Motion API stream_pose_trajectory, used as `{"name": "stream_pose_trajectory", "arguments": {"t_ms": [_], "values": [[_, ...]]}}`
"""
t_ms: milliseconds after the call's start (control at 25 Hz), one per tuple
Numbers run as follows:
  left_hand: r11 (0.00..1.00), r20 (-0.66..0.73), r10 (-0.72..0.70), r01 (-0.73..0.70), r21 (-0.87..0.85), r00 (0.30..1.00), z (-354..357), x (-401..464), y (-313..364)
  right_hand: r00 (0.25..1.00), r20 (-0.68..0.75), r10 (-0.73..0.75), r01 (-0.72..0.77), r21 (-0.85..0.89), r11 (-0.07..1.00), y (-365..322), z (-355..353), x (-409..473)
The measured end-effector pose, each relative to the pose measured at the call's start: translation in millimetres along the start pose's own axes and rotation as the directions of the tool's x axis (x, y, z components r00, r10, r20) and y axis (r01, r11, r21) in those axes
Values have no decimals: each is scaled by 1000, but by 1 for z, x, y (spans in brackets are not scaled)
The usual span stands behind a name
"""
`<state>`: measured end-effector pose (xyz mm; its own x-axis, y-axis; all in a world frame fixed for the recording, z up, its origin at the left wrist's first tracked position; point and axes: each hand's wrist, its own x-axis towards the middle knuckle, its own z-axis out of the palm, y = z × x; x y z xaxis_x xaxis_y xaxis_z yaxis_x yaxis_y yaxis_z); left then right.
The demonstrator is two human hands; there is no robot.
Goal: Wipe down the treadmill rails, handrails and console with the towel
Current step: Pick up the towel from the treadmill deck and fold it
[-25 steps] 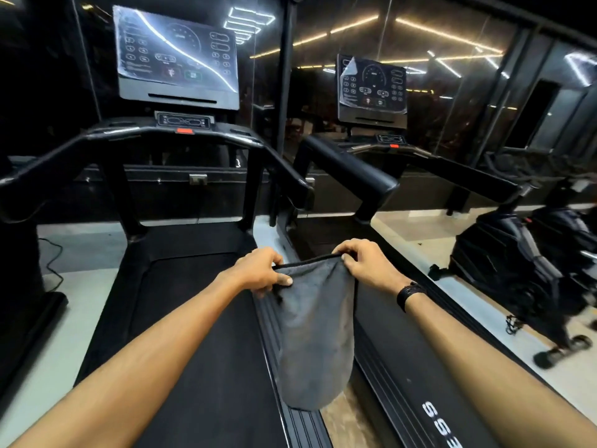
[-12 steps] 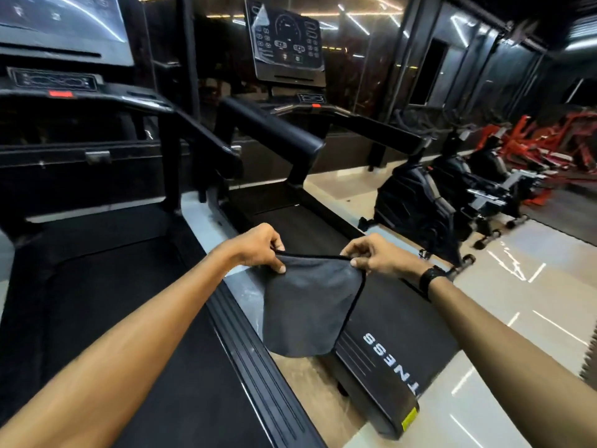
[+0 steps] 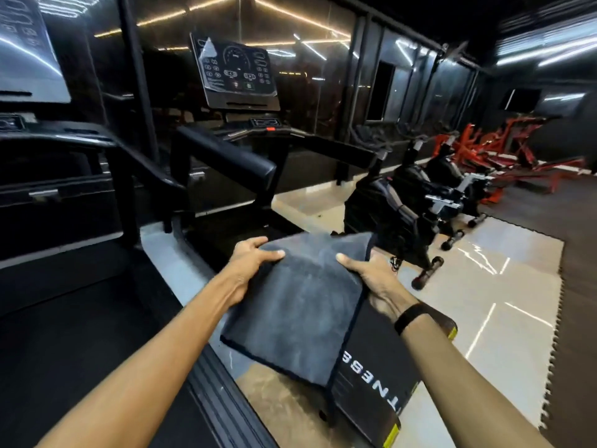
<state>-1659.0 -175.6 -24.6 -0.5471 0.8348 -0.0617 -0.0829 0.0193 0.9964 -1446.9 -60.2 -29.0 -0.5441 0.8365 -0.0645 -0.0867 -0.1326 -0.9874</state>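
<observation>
A black treadmill [image 3: 371,392] fills the lower middle, white letters "TNESS" readable on its rear cover, its console [image 3: 237,72] up behind. Above its deck a grey towel [image 3: 300,305] is held flat, the left hand [image 3: 248,263] gripping its left edge, the right hand [image 3: 371,279] its right edge.

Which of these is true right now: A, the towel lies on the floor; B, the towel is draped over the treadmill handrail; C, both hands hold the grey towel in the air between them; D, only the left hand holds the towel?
C: the left hand and the right hand each grip a side of the grey towel, which hangs above the gap between the treadmills, touching no handrail.
</observation>
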Motion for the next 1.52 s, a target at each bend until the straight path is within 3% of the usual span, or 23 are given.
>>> {"name": "stream_pose_trajectory", "arguments": {"t_ms": [80,200,240,320,400,520,600,880,1040,1240,1360,1520], "values": [[1000,-89,-3,4,13,996,24,11,-6,994,-61,89,-81,113,990,5,-29,10],[999,-6,-4,4,46,1000,76,22,-8,995,-100,27,-8,189,982,2,-90,22],[996,24,15,-17,83,1000,94,25,-5,997,-73,-21,29,115,993,-5,-111,23],[972,74,85,-99,212,994,136,29,7,992,23,-124,126,-223,967,-22,-160,29],[922,155,151,-195,335,976,178,42,17,979,94,-181,199,-631,750,-41,-210,38],[784,262,250,-353,510,932,257,67,23,961,99,-258,214,-857,469,-71,-286,48],[700,249,318,-403,589,915,304,80,29,945,92,-313,221,-887,406,-91,-331,57],[656,255,381,-454,603,889,422,156,50,892,16,-452,187,-924,335,-141,-441,117],[687,279,348,-446,574,895,469,220,51,909,-2,-417,138,-942,306,-141,-486,167],[828,240,273,-354,434,932,518,330,43,907,-13,-422,146,-928,343,-160,-534,279],[815,239,298,-376,440,924,530,381,58,888,-13,-461,174,-916,361,-183,-544,340],[776,115,345,-352,523,931,522,448,67,872,99,-480,262,-922,286,-191,-535,424]]}}
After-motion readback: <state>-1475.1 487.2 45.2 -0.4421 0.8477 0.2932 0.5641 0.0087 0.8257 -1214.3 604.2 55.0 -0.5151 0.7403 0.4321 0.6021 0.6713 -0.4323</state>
